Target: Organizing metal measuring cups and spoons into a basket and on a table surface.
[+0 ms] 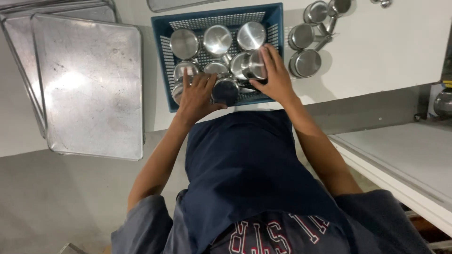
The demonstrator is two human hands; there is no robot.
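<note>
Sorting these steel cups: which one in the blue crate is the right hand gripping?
The right hand grips the cup tilted on its side at the crate's right; the other cups sit untouched behind it.
</note>
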